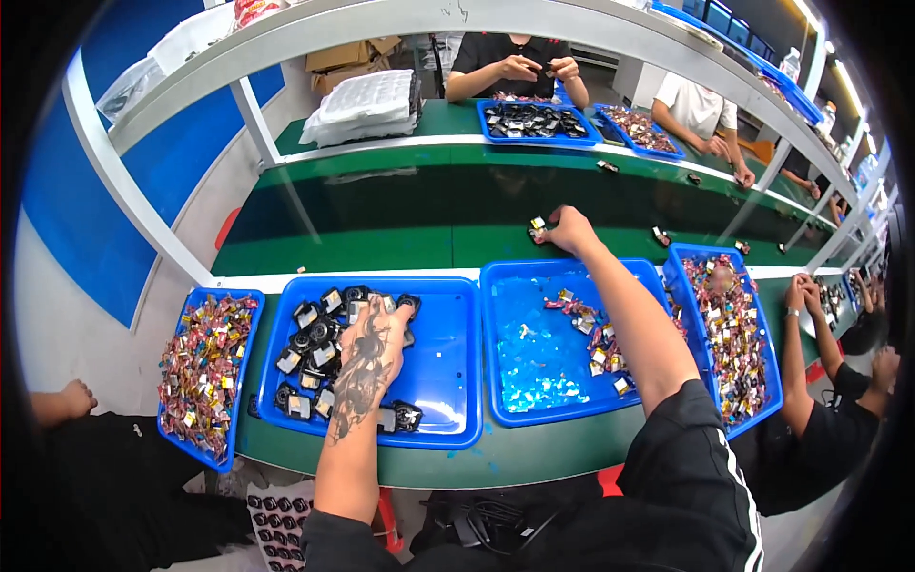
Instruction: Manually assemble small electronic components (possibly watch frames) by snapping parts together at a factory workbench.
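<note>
My left hand (375,338) reaches into a blue tray (448,381) among small black plastic casings (319,334) with pale square pieces on them. Its fingers curl down at the far side of the heap, and what they grip is partly hidden. Stretched forward, my right hand (570,232) pinches a small black casing (538,230) with a yellow and white label over the green conveyor belt (381,224). Below my right forearm, a second blue tray (505,405) holds small wired parts (602,348) and bluish film pieces (543,377).
Narrower blue trays of wired parts stand at the left (229,448) and right (770,381). More casings (660,235) lie along the belt. A metal shelf frame (315,48) spans overhead. Across the belt, a person's hands (538,69) work above another tray (486,133); other people sit at right.
</note>
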A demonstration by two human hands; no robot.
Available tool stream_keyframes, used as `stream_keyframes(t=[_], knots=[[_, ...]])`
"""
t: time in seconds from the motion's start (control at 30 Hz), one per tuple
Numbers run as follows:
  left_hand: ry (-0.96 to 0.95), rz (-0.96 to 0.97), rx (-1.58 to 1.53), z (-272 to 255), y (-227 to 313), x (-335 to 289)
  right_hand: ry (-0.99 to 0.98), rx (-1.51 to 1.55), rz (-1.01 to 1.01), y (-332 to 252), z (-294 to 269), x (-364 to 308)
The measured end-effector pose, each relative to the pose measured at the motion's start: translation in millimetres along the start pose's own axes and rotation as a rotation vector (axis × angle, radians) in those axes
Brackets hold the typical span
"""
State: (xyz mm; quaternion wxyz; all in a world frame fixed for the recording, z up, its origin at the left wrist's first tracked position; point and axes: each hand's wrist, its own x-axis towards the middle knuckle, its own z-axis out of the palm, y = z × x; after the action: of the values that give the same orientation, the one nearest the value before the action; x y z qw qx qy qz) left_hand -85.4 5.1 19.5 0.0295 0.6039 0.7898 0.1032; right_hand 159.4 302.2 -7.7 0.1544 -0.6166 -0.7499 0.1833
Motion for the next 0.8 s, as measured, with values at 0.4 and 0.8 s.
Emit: stream_keyframes(t=[0.4, 0.8], knots=[[0.113, 0.207, 0.003, 2, -12, -2, -0.307, -0.113, -0.710, -14, -66, -119], [-0.158, 0.156, 0.025, -21, 4, -9, -0.255, 1.050, 0.083, 16, -76, -187]])
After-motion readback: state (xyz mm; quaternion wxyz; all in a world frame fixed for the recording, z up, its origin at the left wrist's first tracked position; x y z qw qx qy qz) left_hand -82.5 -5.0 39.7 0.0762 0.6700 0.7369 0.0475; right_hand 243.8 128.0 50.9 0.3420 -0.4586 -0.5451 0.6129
